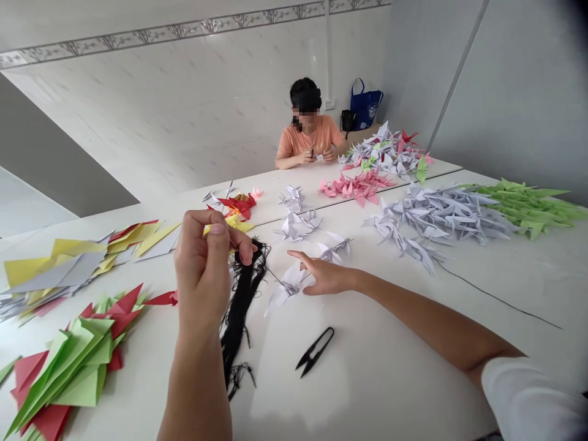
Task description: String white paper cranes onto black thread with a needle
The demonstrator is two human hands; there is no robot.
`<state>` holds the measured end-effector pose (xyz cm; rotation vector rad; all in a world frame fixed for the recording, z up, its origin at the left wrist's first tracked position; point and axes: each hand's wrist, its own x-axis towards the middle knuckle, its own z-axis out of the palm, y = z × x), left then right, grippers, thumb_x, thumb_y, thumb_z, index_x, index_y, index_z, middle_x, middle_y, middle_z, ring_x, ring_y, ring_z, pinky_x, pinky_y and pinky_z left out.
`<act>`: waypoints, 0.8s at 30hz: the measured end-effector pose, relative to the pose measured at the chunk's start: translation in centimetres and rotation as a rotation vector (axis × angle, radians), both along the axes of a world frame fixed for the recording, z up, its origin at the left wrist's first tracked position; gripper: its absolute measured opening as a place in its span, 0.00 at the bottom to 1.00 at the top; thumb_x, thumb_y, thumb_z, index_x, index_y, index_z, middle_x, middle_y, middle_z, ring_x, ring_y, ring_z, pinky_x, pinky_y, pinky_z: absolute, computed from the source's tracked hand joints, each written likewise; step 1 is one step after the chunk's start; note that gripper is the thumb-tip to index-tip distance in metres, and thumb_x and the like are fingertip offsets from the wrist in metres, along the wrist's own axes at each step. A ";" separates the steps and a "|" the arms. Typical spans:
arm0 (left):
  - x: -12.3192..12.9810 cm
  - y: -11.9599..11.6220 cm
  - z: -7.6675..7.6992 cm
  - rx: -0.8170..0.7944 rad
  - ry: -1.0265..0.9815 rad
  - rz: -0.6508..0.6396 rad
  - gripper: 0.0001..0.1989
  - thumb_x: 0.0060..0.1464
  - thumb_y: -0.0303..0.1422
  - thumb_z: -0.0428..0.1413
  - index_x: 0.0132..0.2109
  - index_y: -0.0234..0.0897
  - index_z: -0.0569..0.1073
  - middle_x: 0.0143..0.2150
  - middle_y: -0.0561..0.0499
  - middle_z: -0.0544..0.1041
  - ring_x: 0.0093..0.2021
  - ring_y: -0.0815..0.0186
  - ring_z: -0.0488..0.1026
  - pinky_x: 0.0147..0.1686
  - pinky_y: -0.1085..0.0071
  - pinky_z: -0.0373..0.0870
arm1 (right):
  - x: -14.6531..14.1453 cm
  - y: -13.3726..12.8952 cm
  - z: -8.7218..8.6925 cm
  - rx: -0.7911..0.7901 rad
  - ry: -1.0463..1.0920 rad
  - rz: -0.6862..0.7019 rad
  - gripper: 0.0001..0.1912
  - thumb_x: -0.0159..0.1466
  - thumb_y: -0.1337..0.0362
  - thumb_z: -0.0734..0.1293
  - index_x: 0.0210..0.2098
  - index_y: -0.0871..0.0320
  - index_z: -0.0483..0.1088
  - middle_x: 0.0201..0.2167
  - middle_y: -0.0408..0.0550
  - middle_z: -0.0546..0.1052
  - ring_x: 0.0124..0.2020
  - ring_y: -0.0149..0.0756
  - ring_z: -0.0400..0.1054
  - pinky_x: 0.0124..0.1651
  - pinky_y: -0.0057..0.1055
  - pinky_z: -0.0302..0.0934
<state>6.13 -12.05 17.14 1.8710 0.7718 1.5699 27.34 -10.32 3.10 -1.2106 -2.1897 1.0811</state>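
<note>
My left hand (pixel 206 263) is raised over the table with its fingers pinched on a dark thread (pixel 274 275). That thread slants down to white folded paper cranes (pixel 288 288). At these cranes my right hand (pixel 331 275) reaches in from the right, thumb and fingers apart; whether it touches the paper I cannot tell. Another white crane cluster (pixel 336 250) lies just behind my right hand. Beside my left wrist stretches a bundle of black threads (pixel 243 300), partly hidden by the hand. Black thread snips (pixel 315 352) rest on the table in front of me.
Green and red folded papers (pixel 82 349) and yellow and grey sheets (pixel 68 263) lie left. White cranes (pixel 441 211), green cranes (pixel 533 205) and pink cranes (pixel 358 185) are heaped right. A person (pixel 310 135) sits opposite, handling a small white piece.
</note>
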 end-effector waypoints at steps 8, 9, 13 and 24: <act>0.6 -0.4 -0.1 -0.003 0.021 -0.053 0.07 0.70 0.37 0.51 0.41 0.42 0.64 0.22 0.58 0.69 0.24 0.67 0.68 0.35 0.65 0.72 | -2.6 -0.2 -3.6 -0.109 0.246 -0.012 0.63 0.61 0.57 0.76 0.76 0.56 0.26 0.49 0.52 0.76 0.53 0.39 0.71 0.55 0.37 0.66; 0.5 -0.5 0.0 0.006 0.009 -0.051 0.07 0.70 0.37 0.51 0.41 0.42 0.64 0.22 0.58 0.69 0.24 0.67 0.68 0.35 0.65 0.73 | -2.6 0.0 -3.8 -0.081 0.234 -0.019 0.61 0.63 0.58 0.74 0.76 0.55 0.26 0.48 0.51 0.76 0.48 0.37 0.73 0.52 0.36 0.67; 0.2 -0.6 0.4 0.037 -0.069 0.004 0.06 0.69 0.34 0.52 0.40 0.42 0.66 0.21 0.59 0.67 0.22 0.67 0.68 0.36 0.65 0.75 | -0.8 0.8 -3.3 0.051 0.150 -0.066 0.57 0.64 0.70 0.69 0.76 0.55 0.24 0.53 0.56 0.75 0.46 0.38 0.71 0.54 0.40 0.65; 0.6 -0.3 -0.2 0.024 0.050 -0.058 0.07 0.70 0.36 0.51 0.41 0.41 0.64 0.21 0.58 0.69 0.23 0.68 0.69 0.33 0.68 0.72 | 5.0 1.3 3.8 0.318 -0.094 -0.195 0.28 0.66 0.75 0.59 0.65 0.58 0.65 0.63 0.58 0.71 0.64 0.48 0.66 0.65 0.47 0.59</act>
